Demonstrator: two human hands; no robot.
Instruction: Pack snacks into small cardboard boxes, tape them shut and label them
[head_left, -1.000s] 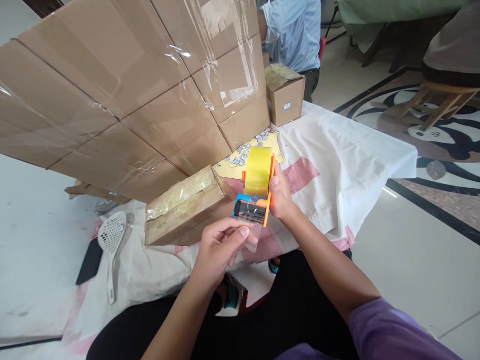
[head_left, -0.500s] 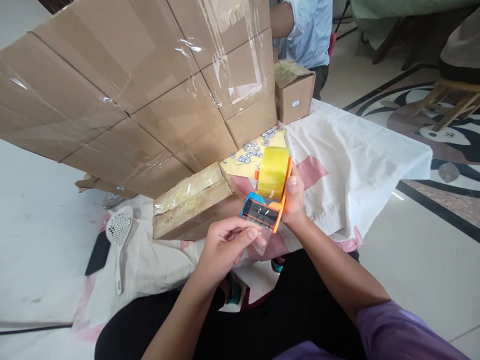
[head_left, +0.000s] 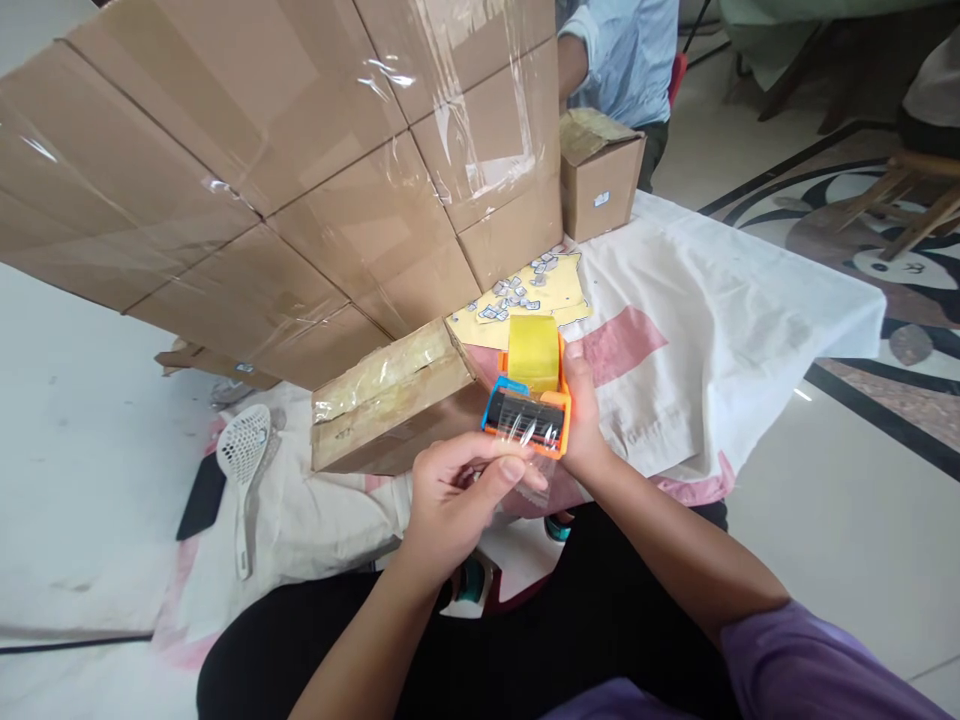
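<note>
My right hand [head_left: 583,420] grips an orange and blue tape dispenser [head_left: 527,412] that carries a yellowish roll of clear tape [head_left: 533,352]. My left hand [head_left: 457,495] pinches the loose clear end of the tape [head_left: 525,470] just below the dispenser's mouth. Both hands hover above my lap, right in front of a small brown cardboard box [head_left: 394,400] sealed with glossy tape, which lies on a white and pink cloth [head_left: 690,330].
A tall stack of taped cardboard boxes [head_left: 285,170] fills the left and middle. Another small box [head_left: 600,175] sits at the back, beside a person in a light blue shirt [head_left: 630,55]. A white slotted spoon [head_left: 244,465] lies at left. Small labels lie on yellow paper [head_left: 525,290].
The dispenser has tilted so its mouth faces me and dropped slightly toward my left hand. My left hand still pinches the tape end. The view shifted a little.
</note>
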